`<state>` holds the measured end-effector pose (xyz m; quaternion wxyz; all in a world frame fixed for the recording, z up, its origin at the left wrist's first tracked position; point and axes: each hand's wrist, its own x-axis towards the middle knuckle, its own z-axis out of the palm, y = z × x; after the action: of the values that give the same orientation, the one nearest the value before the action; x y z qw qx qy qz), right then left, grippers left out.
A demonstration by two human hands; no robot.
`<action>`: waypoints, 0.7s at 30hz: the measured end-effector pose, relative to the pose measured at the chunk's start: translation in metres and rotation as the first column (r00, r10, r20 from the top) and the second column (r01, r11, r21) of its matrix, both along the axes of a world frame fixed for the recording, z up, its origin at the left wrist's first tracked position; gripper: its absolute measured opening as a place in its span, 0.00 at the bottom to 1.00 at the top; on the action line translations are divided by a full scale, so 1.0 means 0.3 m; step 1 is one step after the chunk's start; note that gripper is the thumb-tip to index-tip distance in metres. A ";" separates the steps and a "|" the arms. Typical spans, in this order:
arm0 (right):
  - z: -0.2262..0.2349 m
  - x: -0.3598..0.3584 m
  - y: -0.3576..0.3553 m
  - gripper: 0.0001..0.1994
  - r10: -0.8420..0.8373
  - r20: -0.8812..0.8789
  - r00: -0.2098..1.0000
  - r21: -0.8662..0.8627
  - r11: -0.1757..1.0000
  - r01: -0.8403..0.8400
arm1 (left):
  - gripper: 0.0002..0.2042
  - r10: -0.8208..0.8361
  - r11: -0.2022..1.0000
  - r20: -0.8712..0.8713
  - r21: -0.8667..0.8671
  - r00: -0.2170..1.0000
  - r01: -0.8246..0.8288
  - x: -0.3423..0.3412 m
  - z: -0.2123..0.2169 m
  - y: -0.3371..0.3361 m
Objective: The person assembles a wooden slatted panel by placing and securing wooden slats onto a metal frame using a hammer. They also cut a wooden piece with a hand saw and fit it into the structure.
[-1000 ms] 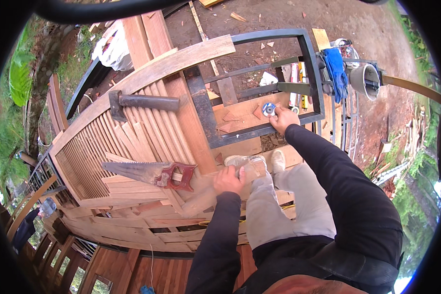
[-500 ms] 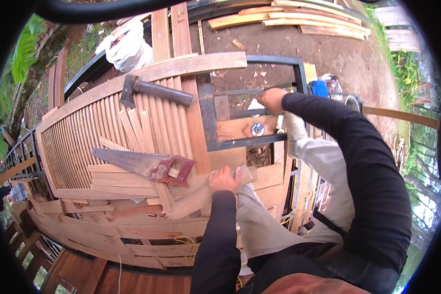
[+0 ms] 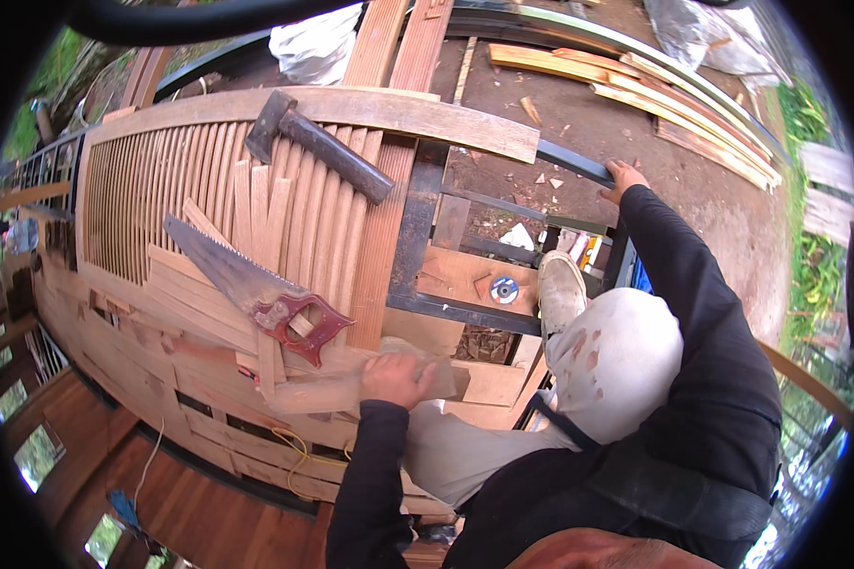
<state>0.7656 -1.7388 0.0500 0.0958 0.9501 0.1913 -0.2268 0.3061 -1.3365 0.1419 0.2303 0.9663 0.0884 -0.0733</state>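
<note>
My left hand [image 3: 396, 379] is closed over a short wooden board [image 3: 318, 394] lying by the slatted panel's near edge. My right hand [image 3: 624, 180] grips the far right corner of a dark metal frame [image 3: 579, 161], fingers curled over its edge. Left of my left hand, a handsaw [image 3: 223, 267] with a reddish handle rests on loose wooden strips [image 3: 258, 213]. A hammer-like tool [image 3: 327, 156] with a heavy metal head and dark handle lies across the wooden slatted panel [image 3: 152, 190].
A cutting disc [image 3: 504, 289] sits on a wood piece inside the frame, beside my shoe [image 3: 562, 284]. Long planks [image 3: 636, 81] are stacked on the ground beyond. A white sack [image 3: 313, 47] lies at the far left. A yellow cord [image 3: 299, 455] trails over the near boards.
My right hand has moved from inside the metal frame to its far right corner. My knee has come up into view. The left hand stays on the board, and the whole view has shifted.
</note>
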 end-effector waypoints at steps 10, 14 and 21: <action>-0.109 0.127 -0.021 0.18 0.055 -0.148 0.987 0.095 0.995 -0.041 | 0.16 0.015 1.000 -0.111 0.013 0.994 -0.013 0.016 0.010 -0.002; -0.112 0.136 -0.045 0.17 0.080 -0.173 0.982 0.162 0.985 -0.052 | 0.17 -0.013 0.999 -0.123 0.034 0.992 0.017 0.020 -0.005 0.002; -0.107 0.169 -0.038 0.18 0.163 -0.202 0.966 0.185 0.975 -0.126 | 0.20 0.035 0.998 -0.091 0.047 0.995 -0.030 -0.011 -0.031 -0.006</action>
<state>0.8162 -1.7502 0.0178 0.0092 0.9080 0.2883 -0.3039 0.3027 -1.3382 0.1326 0.2050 0.9654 0.1162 -0.1117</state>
